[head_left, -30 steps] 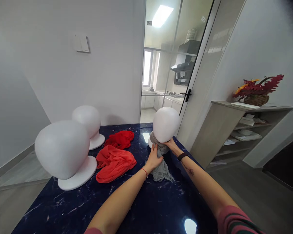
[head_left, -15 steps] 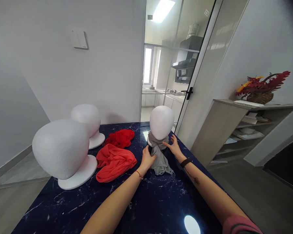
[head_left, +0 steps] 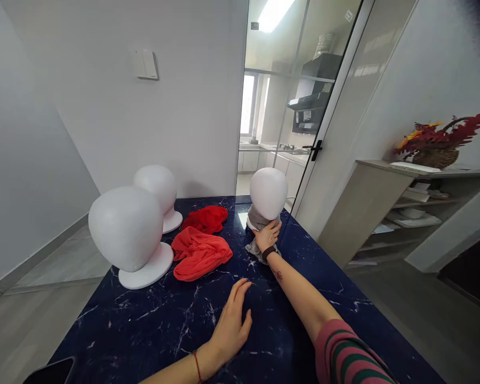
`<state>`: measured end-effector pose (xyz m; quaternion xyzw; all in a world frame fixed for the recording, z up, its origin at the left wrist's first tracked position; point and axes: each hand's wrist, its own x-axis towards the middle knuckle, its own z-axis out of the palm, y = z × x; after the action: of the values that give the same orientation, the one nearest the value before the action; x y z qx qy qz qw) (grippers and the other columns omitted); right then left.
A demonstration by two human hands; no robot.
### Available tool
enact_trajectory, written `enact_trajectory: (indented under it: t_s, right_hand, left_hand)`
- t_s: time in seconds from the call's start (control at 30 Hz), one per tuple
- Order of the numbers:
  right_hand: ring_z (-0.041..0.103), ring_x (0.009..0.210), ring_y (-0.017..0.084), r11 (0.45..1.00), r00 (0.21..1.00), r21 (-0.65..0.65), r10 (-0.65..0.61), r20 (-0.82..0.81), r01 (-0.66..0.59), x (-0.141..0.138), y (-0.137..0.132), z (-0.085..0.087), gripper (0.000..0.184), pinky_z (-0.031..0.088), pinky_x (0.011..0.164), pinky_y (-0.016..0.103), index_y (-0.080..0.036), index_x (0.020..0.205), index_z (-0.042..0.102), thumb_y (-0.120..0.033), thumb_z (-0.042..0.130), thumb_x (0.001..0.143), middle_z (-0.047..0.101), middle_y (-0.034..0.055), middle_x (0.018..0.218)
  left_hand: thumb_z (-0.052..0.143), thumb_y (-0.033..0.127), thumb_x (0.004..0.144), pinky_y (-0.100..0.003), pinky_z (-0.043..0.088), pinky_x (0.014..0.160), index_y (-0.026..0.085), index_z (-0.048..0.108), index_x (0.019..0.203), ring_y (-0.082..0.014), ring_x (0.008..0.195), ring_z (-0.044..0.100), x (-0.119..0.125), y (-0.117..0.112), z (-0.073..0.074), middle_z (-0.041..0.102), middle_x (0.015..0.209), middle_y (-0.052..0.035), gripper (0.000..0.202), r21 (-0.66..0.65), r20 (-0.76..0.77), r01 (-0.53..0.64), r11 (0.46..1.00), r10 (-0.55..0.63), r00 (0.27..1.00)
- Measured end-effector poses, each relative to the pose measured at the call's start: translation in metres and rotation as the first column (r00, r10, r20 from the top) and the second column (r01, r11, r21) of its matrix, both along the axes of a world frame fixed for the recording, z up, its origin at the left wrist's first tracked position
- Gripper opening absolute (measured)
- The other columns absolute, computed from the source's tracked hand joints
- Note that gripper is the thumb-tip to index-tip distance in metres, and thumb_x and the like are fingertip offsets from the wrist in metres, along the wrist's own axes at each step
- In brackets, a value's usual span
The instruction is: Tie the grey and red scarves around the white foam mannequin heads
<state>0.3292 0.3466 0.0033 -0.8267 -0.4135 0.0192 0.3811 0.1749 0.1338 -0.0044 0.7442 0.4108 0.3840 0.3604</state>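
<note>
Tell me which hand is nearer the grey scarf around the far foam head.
Right. The right hand rests on the grey scarf at the base of the foam head. The left hand lies flat on the table, well short of it, toward the camera.

The right hand point(head_left: 267, 235) grips the grey scarf point(head_left: 258, 220) under a foam head point(head_left: 269, 192); the left hand point(head_left: 231, 326) rests flat.

On the desk point(head_left: 324, 298), two foam heads point(head_left: 128, 229) stand at the left, one behind the other. Two crumpled cloths point(head_left: 202, 250) lie right of them. Further right stands a third foam head point(head_left: 269, 193), a scarf point(head_left: 258, 220) around its neck. A shelf unit point(head_left: 384, 208) stands beyond the desk's right edge.
</note>
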Motion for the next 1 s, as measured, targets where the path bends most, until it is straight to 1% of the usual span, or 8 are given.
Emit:
enact_trajectory:
  t_s: [0.13,0.27,0.5,0.63,0.77,0.83,0.9,1.0]
  right_hand:
    - [0.026,0.134,0.042,0.988,0.994,0.148,0.065,-0.091,-0.051,0.023,0.031,-0.003,0.106,0.03,0.105,0.05,-0.008,0.145,0.014,-0.037,0.074,0.062,0.013,0.0288,0.148]
    - [0.025,0.133,0.044,0.969,0.975,0.231,0.128,-0.18,-0.084,0.043,0.068,-0.004,0.109,0.024,0.109,0.05,-0.007,0.142,0.022,-0.04,0.078,0.055,0.014,0.0282,0.147]
    - [0.025,0.133,0.044,0.952,0.948,0.275,0.203,-0.247,-0.133,0.066,0.117,-0.004,0.117,0.02,0.111,0.05,-0.007,0.138,0.028,-0.045,0.082,0.042,0.017,0.0299,0.145]
    - [0.021,0.135,0.044,0.969,0.954,0.206,0.186,-0.235,-0.138,0.067,0.118,0.011,0.116,0.023,0.106,0.057,-0.008,0.138,0.027,-0.052,0.081,0.045,0.017,0.0315,0.145]
    - [0.009,0.139,0.043,0.963,0.982,0.21,0.182,-0.051,-0.168,0.039,0.074,0.022,0.103,0.014,0.104,0.067,-0.008,0.142,0.021,-0.047,0.072,0.062,0.015,0.0297,0.148]
    - [0.011,0.14,0.04,0.906,0.946,0.274,0.32,0.056,-0.322,0.016,0.027,0.016,0.094,0.007,0.107,0.066,-0.01,0.145,0.02,-0.039,0.067,0.069,0.017,0.0251,0.149]
    - [0.015,0.14,0.036,0.784,0.833,0.294,0.544,0.098,-0.547,-0.009,-0.031,0.005,0.086,0.01,0.11,0.061,-0.015,0.145,0.022,-0.036,0.064,0.073,0.021,0.02,0.15]
    - [0.041,0.129,0.027,0.425,0.425,0.219,0.904,-0.049,-0.878,-0.036,-0.117,-0.006,0.077,0.035,0.105,0.048,-0.022,0.145,0.027,-0.029,0.061,0.075,0.036,0.0144,0.143]
  left_hand:
    - [0.043,0.009,0.08,-0.044,0.041,0.106,0.029,0.038,0.137,-0.022,0.134,0.036,-0.022,-0.005,-0.003,0.036,0.145,-0.0076,0.06,-0.037,0.002,0.005,0.999,-0.005,1.0]
    - [0.044,0.009,0.08,-0.043,0.047,0.101,0.03,0.04,0.135,-0.0221,0.131,0.041,-0.026,0.002,-0.007,0.039,0.144,-0.0089,0.06,-0.033,0.031,-0.02,0.999,0.021,0.999]
    - [0.048,0.006,0.072,-0.042,0.051,0.095,0.03,0.042,0.134,-0.0243,0.129,0.043,-0.016,0.007,-0.037,0.04,0.143,-0.0099,0.067,-0.017,0.084,-0.076,0.997,0.078,0.993]
    - [0.048,0.005,0.07,-0.042,0.05,0.095,0.029,0.043,0.133,-0.0241,0.128,0.043,-0.014,0.008,-0.043,0.04,0.142,-0.0103,0.068,-0.017,0.093,-0.094,0.995,0.095,0.991]
    - [0.045,0.007,0.076,-0.041,0.05,0.095,0.027,0.041,0.133,-0.0231,0.129,0.042,-0.019,0.007,-0.029,0.039,0.142,-0.0119,0.061,-0.003,0.103,-0.089,0.996,0.089,0.991]
    - [0.043,0.009,0.079,-0.041,0.05,0.093,0.027,0.042,0.132,-0.0223,0.124,0.046,-0.021,0.005,-0.015,0.042,0.138,-0.0122,0.056,0.004,0.089,-0.065,0.998,0.065,0.994]
    - [0.043,0.01,0.081,-0.041,0.051,0.092,0.027,0.045,0.128,-0.0215,0.116,0.052,-0.022,0.002,-0.001,0.047,0.13,-0.0118,0.05,0.036,0.071,-0.056,0.998,0.053,0.996]
    - [0.043,0.012,0.082,-0.042,0.049,0.093,0.025,0.049,0.119,-0.0213,0.109,0.054,-0.023,-0.006,0.018,0.053,0.118,-0.0113,0.04,0.165,0.036,-0.072,0.984,0.066,0.997]
